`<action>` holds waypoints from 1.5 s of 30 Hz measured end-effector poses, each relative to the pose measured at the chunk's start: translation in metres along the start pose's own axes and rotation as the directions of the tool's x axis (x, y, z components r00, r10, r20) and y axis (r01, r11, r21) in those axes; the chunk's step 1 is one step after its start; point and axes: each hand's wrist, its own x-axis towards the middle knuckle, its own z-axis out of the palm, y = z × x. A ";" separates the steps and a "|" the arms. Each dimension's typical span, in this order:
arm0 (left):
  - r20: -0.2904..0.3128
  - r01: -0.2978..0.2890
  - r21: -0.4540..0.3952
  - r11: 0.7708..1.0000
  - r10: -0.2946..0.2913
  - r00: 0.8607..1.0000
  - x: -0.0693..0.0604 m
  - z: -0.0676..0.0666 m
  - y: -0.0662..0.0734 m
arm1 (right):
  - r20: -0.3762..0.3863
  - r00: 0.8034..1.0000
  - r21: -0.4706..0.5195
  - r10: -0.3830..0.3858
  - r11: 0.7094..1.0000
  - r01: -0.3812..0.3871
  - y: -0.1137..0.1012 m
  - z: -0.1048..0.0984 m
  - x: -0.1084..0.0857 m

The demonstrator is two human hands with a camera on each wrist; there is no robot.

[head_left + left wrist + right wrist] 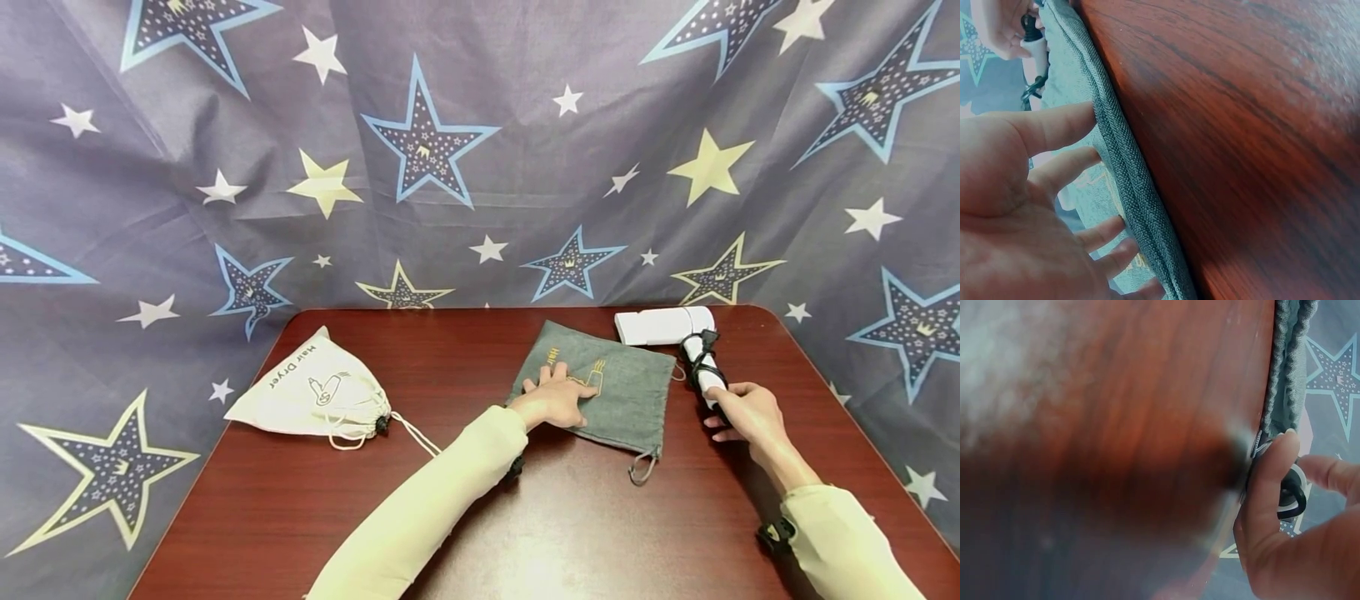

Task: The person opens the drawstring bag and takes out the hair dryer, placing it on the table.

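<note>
A grey drawstring bag [633, 375] with yellow lettering and a hair dryer drawing lies flat on the table, its drawstring mouth toward the right. My left hand [553, 398] rests on its printed face with fingers spread. In the left wrist view those fingers [1063, 169] touch the bag's cloth near a seamed edge [1132, 162]. To the right of the bag lies a white hair dryer [663, 326], black cord wound around its handle. My right hand [752, 417] grips the handle's lower end; the right wrist view shows thumb and fingers around that end [1292, 494].
A cream drawstring bag [300, 392] printed "Hair Dryer" lies at the left, its cord trailing toward my left sleeve. The reddish-brown table [420, 358] backs onto a grey curtain [480, 167] with stars.
</note>
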 end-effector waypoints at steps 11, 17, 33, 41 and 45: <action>-0.010 0.011 0.013 1.000 -0.010 1.000 -0.002 0.001 0.003 | -0.013 1.000 -0.046 -0.024 0.999 0.023 0.003 -0.001 0.001; -0.034 0.006 0.011 1.000 -0.005 0.999 -0.001 0.004 0.001 | -0.008 0.999 -0.085 -0.045 0.995 0.044 0.005 -0.001 0.001; -0.049 -0.007 0.040 0.999 0.009 0.999 -0.002 0.006 -0.001 | -0.039 0.986 -0.375 -0.160 0.917 0.134 0.004 -0.001 -0.002; -0.088 -0.051 -0.094 0.994 0.043 0.995 -0.014 -0.004 -0.007 | -0.153 0.917 -0.457 -0.369 0.849 0.265 -0.015 0.010 -0.014; -0.170 -0.106 -0.152 0.983 0.079 0.982 -0.027 -0.016 -0.006 | -0.173 0.883 -0.438 -0.437 0.837 0.329 -0.030 0.024 -0.028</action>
